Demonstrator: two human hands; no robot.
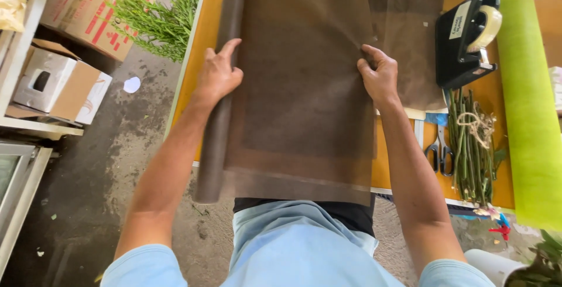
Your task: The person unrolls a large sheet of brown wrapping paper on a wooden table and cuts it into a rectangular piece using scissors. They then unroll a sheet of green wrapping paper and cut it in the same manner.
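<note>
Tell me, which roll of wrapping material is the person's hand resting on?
The dark brown roll under the left hand; the bright green roll lies untouched at the far right.
</note>
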